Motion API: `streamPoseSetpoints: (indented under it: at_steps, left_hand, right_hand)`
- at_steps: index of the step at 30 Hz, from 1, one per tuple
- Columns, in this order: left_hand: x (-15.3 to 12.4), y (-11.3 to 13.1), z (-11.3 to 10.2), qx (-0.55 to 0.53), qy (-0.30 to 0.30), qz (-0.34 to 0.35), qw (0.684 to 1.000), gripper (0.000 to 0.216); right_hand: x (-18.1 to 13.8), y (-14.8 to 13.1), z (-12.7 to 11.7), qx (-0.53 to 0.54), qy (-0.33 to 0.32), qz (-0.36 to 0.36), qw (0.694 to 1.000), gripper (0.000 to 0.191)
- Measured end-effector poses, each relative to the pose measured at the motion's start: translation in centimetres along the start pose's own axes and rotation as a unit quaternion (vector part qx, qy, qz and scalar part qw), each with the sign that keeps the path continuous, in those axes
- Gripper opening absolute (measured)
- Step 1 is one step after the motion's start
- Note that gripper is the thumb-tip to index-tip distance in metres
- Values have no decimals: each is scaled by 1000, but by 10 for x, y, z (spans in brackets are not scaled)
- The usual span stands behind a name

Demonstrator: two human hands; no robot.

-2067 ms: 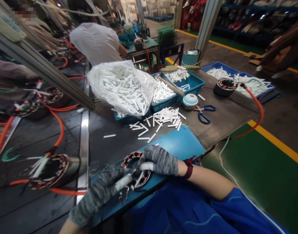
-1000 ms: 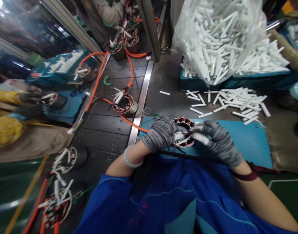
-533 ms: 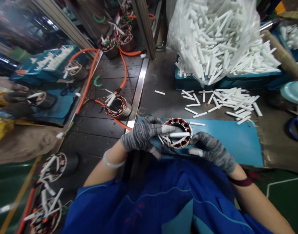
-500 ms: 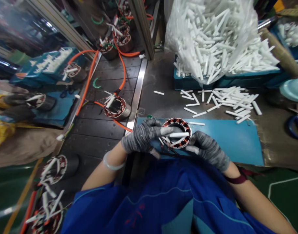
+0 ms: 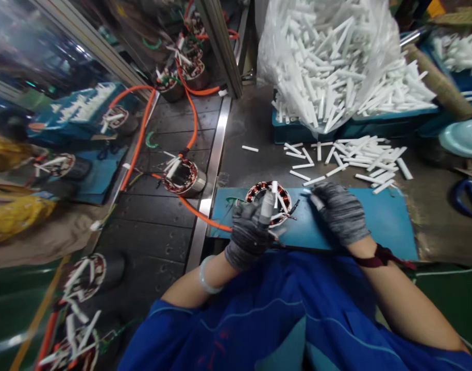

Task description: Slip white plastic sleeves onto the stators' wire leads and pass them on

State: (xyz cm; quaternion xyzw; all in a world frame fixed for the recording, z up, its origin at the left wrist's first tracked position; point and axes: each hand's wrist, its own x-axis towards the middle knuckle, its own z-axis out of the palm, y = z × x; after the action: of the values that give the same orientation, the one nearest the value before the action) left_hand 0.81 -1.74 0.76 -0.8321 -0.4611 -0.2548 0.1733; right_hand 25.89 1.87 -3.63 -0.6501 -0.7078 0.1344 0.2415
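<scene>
Stator: the round copper-wound motor stator with a dark steel core (image 5: pixel 267 198) lies flat on the blue rectangular mat (image 5: pixel 375 219), near its left end, right in front of my body.
Left hand: my left hand (image 5: pixel 248 232), in a grey knit glove, is closed around a white tube-shaped sleeve (image 5: pixel 267 206) that I hold upright against the stator's near rim.
Right hand: my right hand (image 5: pixel 342 214), also grey-gloved, rests on the mat just right of the stator, its curled fingers pinching a small white sleeve end (image 5: pixel 311 195); I cannot tell how firmly.
Stator leads: short white sleeves (image 5: pixel 275 189) stick up out of the windings, and an orange cable (image 5: pixel 203 216) runs from the stator's left side off the mat.
Loose sleeves: a scatter of white sleeve pieces (image 5: pixel 355 159) lies on the grey surface (image 5: pixel 259 165) just beyond the mat.
Bag: a clear plastic bag crammed with white sleeves (image 5: pixel 329 56) sits on blue plastic bins (image 5: pixel 286 134) behind the scatter.
Right edge: a pale teal round lid (image 5: pixel 464 136) and blue scissor handles (image 5: pixel 470 198) are near the frame's edge.
Conveyor: on the dark belt (image 5: pixel 154 226) to my left stands another stator (image 5: pixel 184 178) with an orange cable, and more farther along.
</scene>
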Motion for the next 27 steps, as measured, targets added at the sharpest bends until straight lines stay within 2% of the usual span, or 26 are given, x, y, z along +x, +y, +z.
streamPoseSetpoints:
  at_steps: [2,3,5,8,13,16,18,20,23,25,27]
  left_hand:
    - [-9,-11,-12,4,42,26,999,73]
    - [-16,-17,-16,7,42,37,998,67]
    - [-33,-28,-15,5,15,41,999,55]
    - [-51,-38,-6,-64,-37,12,997,45]
    - [-50,-47,2,-145,-118,18,982,40]
    - [-41,-54,0,-178,-182,50,966,36]
    - [-33,-59,-1,-191,-209,64,957,36]
    - [-25,-62,-1,-203,-222,76,951,38]
    - [-13,-64,0,-216,-254,98,938,40]
    - [-5,-64,1,-207,-289,108,928,42]
    - [1,-64,2,-192,-318,121,920,43]
  right_hand:
    - [-16,-10,-11,99,59,12,993,31]
    - [-23,-16,-18,145,69,-5,987,30]
    - [-34,-30,-30,212,57,-55,974,23]
    - [-38,-46,-40,238,37,-107,965,17]
    - [-26,-51,-42,151,45,-189,969,19]
    - [-16,-55,-41,34,63,-297,952,26]
    - [-11,-59,-37,-49,72,-332,939,31]
    - [-10,-61,-31,-105,74,-321,938,27]
    - [-15,-58,-26,-104,31,-284,953,29]
    - [-19,-54,-27,-50,-32,-235,970,37]
    - [-20,-51,-30,52,-124,-151,979,42]
